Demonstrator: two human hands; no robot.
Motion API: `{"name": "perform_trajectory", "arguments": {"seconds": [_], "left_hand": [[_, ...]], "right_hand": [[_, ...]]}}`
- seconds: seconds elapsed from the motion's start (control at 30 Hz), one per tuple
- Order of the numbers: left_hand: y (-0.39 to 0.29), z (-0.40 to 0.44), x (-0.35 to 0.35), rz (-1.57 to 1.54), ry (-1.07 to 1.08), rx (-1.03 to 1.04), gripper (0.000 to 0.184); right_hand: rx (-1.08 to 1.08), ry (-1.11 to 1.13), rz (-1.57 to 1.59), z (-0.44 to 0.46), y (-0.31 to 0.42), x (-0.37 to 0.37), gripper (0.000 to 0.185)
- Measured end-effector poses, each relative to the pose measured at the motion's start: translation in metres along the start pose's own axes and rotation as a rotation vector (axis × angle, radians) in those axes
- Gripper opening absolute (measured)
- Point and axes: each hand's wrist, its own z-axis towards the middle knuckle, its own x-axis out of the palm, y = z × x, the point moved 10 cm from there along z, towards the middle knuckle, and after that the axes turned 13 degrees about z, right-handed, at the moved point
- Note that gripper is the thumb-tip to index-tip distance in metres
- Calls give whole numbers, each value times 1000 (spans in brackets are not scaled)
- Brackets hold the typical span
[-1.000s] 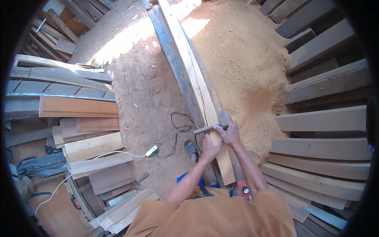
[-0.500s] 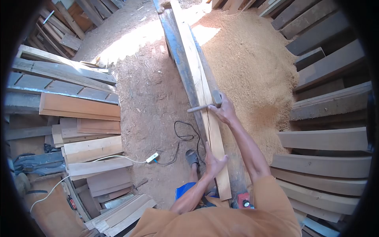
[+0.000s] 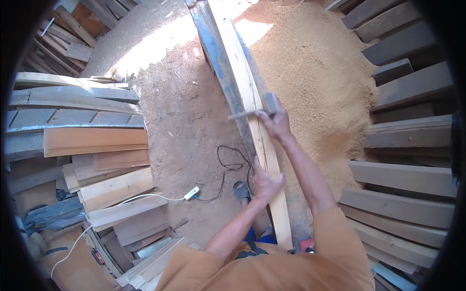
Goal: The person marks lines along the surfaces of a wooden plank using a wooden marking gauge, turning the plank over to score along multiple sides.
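I find the plank [image 3: 280,223] lying along the blue bench [image 3: 208,41], my left hand [image 3: 266,184] clasping its near part, presumably for steadiness, my right hand [image 3: 276,125] gripping the block-and-rod tool [image 3: 270,103], block beside the edge, seemingly as guide

Two hands [image 3: 268,185]. One tool [image 3: 270,103] in right fingers [image 3: 263,116]. One board [image 3: 262,141] under left fingers [image 3: 257,167]. Left of both: one power strip [image 3: 192,193].
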Motion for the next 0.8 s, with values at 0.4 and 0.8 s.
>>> {"name": "perform_trajectory", "arguments": {"seconds": [0.4, 0.8], "left_hand": [[-2, -2, -2, 20, 103, -89, 114], [1, -3, 2, 65, -4, 0, 114]], "right_hand": [[-112, -47, -45, -55, -7, -12, 75], [92, -58, -130, 62, 10, 0, 79]]}}
